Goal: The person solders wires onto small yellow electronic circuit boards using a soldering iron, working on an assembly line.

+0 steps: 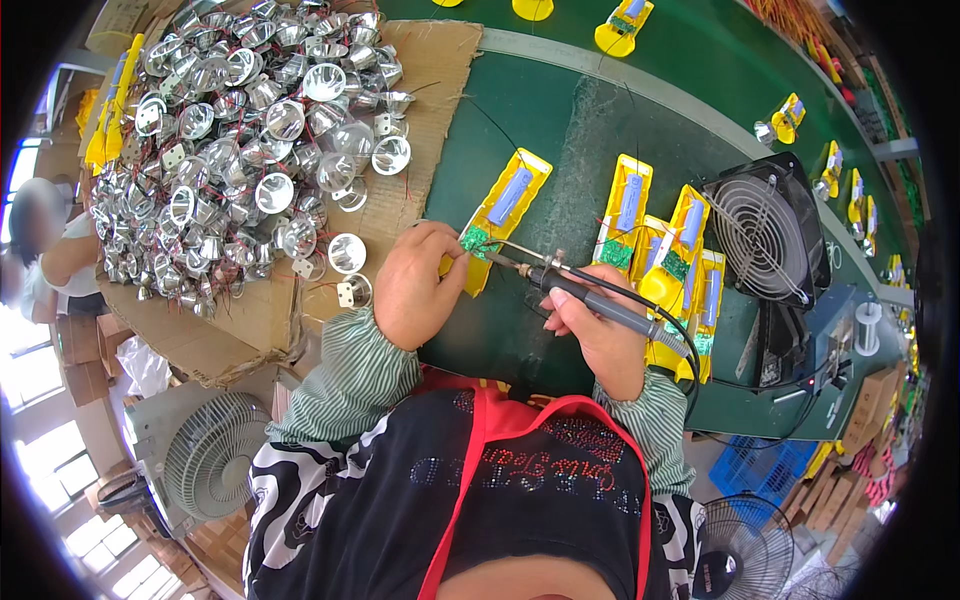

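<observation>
We've got the left hand (415,285) pinching the yellow case (497,218) flat on the desk (560,140) so the green board (476,241) can't slide, right hand (597,335) wrapped round the iron (580,292), tip on the board. Reflectors (250,140) piled left, w/ more cases (665,255) right.

**Wearer's clothing, as I see it**

Green-and-white fine-striped sleeve covers (350,375) with gathered cuffs on both forearms; black-and-white zebra-patterned top (330,500) beneath; black apron (540,490) with red edging, red straps and sparkly lettering, lower centre. Both hands bare.
</observation>
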The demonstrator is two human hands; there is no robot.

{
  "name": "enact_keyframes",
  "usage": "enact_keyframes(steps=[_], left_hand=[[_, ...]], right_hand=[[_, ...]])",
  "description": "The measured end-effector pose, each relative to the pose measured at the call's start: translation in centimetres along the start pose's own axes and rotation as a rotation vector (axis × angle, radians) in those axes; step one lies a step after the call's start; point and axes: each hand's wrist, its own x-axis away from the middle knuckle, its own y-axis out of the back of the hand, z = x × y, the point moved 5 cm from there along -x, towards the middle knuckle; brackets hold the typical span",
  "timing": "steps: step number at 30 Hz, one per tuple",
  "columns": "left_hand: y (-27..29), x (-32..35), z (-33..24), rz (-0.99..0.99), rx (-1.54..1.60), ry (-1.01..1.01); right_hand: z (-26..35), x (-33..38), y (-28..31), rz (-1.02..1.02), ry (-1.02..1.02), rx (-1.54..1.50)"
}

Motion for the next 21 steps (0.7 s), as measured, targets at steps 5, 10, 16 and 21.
enact_keyframes(steps=[5, 10, 16, 21], left_hand=[[0.0, -0.1, -0.2, -0.017, 0.008, -0.023], [0.0, 0.0, -0.1, -0.006, 0.006, -0.018], [0.0, -0.1, -0.2, -0.004, -0.004, -0.011], [0.0, -0.2, 0.3, 0.023, 0.086, 0.088]], right_hand=[[0.9, 0.7, 0.5, -0.034, 0.029, -0.060], [1.1, 1.2, 0.9, -0.059, 0.048, -0.053], [1.1, 0.9, 0.5, -0.039, 0.062, -0.049], [0.7, 0.4, 0.3, -0.036, 0.048, -0.051]])
